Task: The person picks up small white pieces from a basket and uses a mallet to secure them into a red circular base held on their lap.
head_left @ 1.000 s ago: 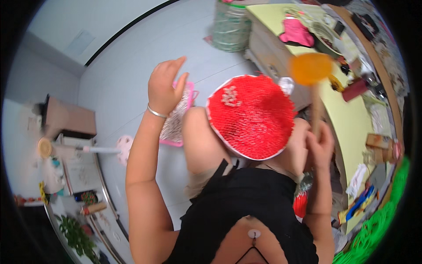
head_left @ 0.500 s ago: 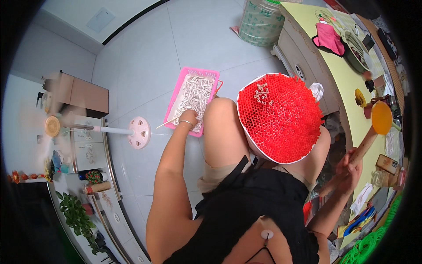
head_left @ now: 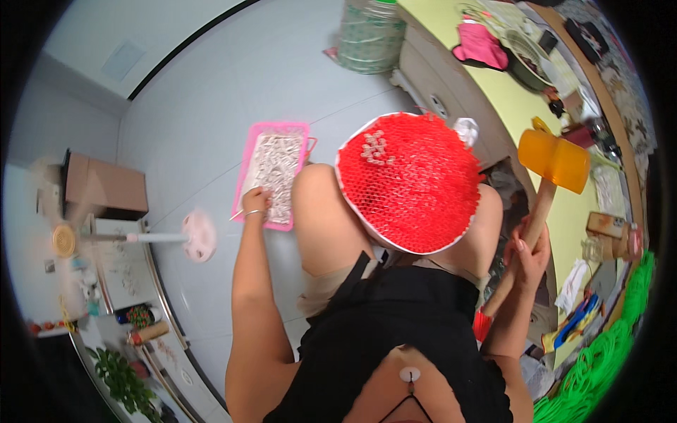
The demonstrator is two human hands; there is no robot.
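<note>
My right hand [head_left: 530, 252] is wrapped round the wooden handle of a mallet [head_left: 554, 161] with an amber-orange head, raised at the right. On the left, my left hand [head_left: 256, 200] is closed at the near end of a pink plastic basket [head_left: 249, 150], with a thin pale stick [head_left: 236, 216] poking out of it. The basket holds many small whitish cylinders [head_left: 277, 166]. Between my knees stands a round bundle of red tubes [head_left: 416, 187] with a white rim. Several whitish pieces [head_left: 377, 147] sit in the tubes near its far left.
A pale-green table [head_left: 504, 95] runs along the right, bearing a pink cloth [head_left: 480, 46], a phone [head_left: 605, 225] and jars. Green cord [head_left: 599, 359] lies at the lower right. A standing fan [head_left: 199, 236] is at the left, and a large clear container [head_left: 370, 39] stands ahead.
The view has shifted, so most things sit further left. The mallet's head has turned side-on and stands higher. My left hand stays at the basket's near end.
</note>
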